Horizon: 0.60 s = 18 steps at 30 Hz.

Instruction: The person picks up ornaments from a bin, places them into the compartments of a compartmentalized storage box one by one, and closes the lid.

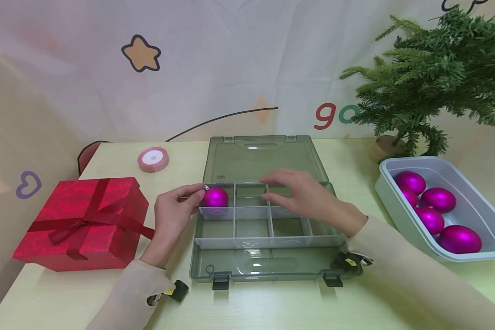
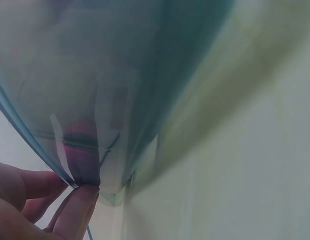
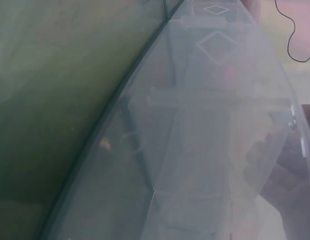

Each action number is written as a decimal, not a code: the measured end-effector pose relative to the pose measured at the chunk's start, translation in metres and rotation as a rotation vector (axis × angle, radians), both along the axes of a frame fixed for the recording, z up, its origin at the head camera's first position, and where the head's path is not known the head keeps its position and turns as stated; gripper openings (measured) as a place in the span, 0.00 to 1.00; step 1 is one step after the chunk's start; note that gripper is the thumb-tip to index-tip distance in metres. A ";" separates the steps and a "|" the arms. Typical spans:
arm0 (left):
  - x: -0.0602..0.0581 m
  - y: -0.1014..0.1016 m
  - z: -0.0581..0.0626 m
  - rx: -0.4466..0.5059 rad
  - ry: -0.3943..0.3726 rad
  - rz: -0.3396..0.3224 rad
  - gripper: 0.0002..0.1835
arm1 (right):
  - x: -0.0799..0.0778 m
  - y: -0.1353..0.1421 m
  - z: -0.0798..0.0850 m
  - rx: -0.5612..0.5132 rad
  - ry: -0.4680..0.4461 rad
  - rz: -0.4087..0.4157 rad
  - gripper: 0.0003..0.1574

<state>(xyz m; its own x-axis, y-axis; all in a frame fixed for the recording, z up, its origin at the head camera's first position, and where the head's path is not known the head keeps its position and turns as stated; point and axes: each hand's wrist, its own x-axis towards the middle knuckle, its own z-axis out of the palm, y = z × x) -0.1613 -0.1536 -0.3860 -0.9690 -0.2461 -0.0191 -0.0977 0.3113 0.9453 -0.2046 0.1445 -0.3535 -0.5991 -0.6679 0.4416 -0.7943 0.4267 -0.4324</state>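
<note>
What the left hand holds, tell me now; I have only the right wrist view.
Observer: In the head view, the left hand pinches the silver cap of a shiny pink ball, at the case's back-left compartment.
Operator: Count the balls in the tub on the right.
Observer: Five balls show in the tub.
Operator: Now report the case's lid.
Observer: The lid is open, laid back on the side away from the person.
</note>
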 end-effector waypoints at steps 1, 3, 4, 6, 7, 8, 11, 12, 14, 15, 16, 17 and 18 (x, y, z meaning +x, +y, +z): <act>0.000 0.000 0.000 0.001 0.000 -0.001 0.15 | 0.000 0.001 0.000 -0.002 0.007 0.003 0.22; 0.000 0.000 0.000 0.006 0.001 -0.001 0.15 | 0.001 0.003 -0.002 -0.007 0.013 0.010 0.22; 0.000 0.001 0.001 0.009 0.001 -0.003 0.15 | 0.001 0.003 -0.002 -0.008 0.014 0.013 0.22; 0.000 0.002 0.001 0.017 0.004 -0.010 0.14 | 0.001 0.006 -0.003 -0.004 0.016 0.017 0.22; -0.001 0.002 0.001 0.021 0.006 -0.013 0.14 | 0.001 0.007 -0.003 -0.001 0.018 0.015 0.22; -0.001 0.003 0.001 0.028 0.007 -0.015 0.14 | 0.001 0.008 -0.003 0.004 0.019 0.011 0.22; -0.001 0.005 0.001 0.043 0.005 -0.022 0.14 | 0.002 0.013 -0.002 0.018 0.022 -0.002 0.22; -0.001 0.006 0.001 0.045 0.003 -0.022 0.13 | 0.002 0.014 -0.002 0.022 0.022 -0.009 0.21; -0.001 0.008 0.002 0.055 -0.002 -0.023 0.13 | 0.002 0.017 -0.001 0.032 0.018 -0.026 0.21; 0.000 0.009 0.002 0.057 -0.005 -0.024 0.13 | 0.002 0.019 -0.001 0.037 0.017 -0.034 0.21; 0.000 0.009 0.002 0.059 -0.007 -0.025 0.13 | 0.002 0.020 -0.001 0.042 0.017 -0.045 0.21; 0.001 0.009 0.002 0.058 -0.008 -0.026 0.13 | 0.001 0.021 -0.001 0.049 0.015 -0.052 0.21; 0.002 0.010 0.003 0.059 -0.008 -0.027 0.13 | 0.001 0.023 0.000 0.053 0.013 -0.058 0.21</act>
